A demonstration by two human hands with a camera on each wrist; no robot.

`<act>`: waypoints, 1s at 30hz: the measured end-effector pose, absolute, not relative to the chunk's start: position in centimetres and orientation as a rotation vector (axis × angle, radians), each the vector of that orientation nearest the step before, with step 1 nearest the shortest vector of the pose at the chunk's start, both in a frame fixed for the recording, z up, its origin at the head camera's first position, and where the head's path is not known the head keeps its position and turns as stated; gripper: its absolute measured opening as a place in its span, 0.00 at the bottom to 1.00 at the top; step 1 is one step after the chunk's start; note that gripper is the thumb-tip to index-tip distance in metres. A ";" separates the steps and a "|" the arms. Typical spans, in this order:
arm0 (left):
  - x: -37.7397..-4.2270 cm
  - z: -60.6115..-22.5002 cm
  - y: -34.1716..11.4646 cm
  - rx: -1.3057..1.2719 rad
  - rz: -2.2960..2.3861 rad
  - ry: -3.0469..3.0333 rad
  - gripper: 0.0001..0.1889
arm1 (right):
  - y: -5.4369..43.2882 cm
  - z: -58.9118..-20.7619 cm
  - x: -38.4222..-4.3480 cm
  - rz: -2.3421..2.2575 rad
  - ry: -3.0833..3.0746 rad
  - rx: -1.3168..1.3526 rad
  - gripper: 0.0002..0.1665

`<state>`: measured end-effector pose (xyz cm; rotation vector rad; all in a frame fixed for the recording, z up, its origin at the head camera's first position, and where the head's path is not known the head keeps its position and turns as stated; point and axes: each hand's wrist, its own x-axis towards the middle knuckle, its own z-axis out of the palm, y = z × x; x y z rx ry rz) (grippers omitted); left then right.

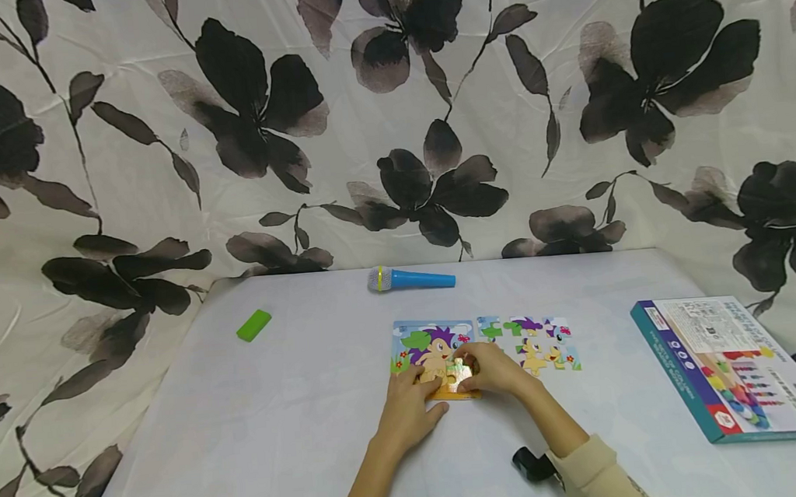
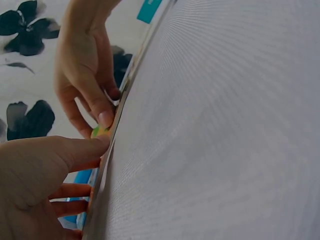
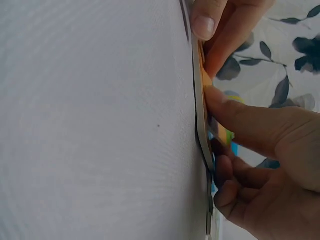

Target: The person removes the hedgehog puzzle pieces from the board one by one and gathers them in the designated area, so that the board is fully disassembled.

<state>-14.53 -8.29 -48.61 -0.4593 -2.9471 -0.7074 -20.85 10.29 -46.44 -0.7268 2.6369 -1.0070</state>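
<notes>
A cartoon jigsaw puzzle [image 1: 440, 339] with a purple-haired figure lies on the white table. My left hand [image 1: 407, 408] rests on its lower left side, fingers extended over the picture and thumb along the near edge. Over the lower right part, my right hand [image 1: 495, 369] pinches a puzzle piece [image 3: 222, 132] between thumb and fingers, tilted up close to the board. Glare lights the picture beside these fingertips. Right of the board lie several loose puzzle pieces [image 1: 532, 351], some partly hidden behind the right hand.
A blue toy microphone [image 1: 417, 279] lies near the table's back edge. To the left sits a green block [image 1: 253, 325]. A flat boxed set [image 1: 740, 366] occupies the right side. Floral cloth [image 1: 416, 122] hangs behind the table [image 1: 245, 448].
</notes>
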 end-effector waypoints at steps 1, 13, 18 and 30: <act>-14.5 -48.6 -8.3 -0.458 -0.708 -2.948 0.20 | 10.4 -46.4 -20.8 -1.023 2.631 -0.732 0.24; -14.4 -48.7 -8.1 -0.435 -0.742 -2.952 0.20 | 13.3 -46.7 -20.2 -1.300 2.630 -0.742 0.16; -14.3 -48.7 -8.1 -0.408 -0.773 -2.952 0.20 | 15.4 -46.6 -20.0 -1.311 2.631 -0.699 0.17; -14.4 -48.8 -8.1 -0.414 -0.768 -2.934 0.20 | 20.6 -46.1 -19.6 -1.286 2.614 -0.602 0.17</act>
